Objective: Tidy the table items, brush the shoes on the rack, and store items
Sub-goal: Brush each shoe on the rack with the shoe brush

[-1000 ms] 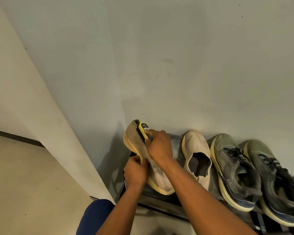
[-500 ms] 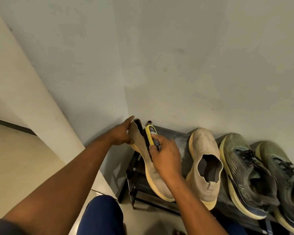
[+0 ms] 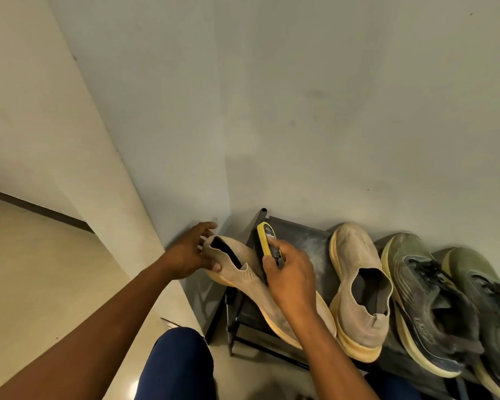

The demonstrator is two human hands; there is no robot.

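Lower centre: the right hand (image 3: pixel 290 280) grips a yellow-backed shoe brush (image 3: pixel 267 243), fingers curled round its body, bristles laid against the tan slip-on shoe (image 3: pixel 260 287). This shoe lies tipped on its side at the shoe rack's (image 3: pixel 303 238) left end, long axis running lower right to upper left. The left hand (image 3: pixel 189 254) holds its heel (thumb on the collar, fingers spread). The nearer stroke would run along that axis. Its mate (image 3: pixel 358 284) and two olive trainers (image 3: pixel 433 301) sit right.

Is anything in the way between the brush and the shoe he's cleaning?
Nothing visible. The right hand holds the yellow brush right against the tilted beige shoe, which the left hand grips at its heel end.
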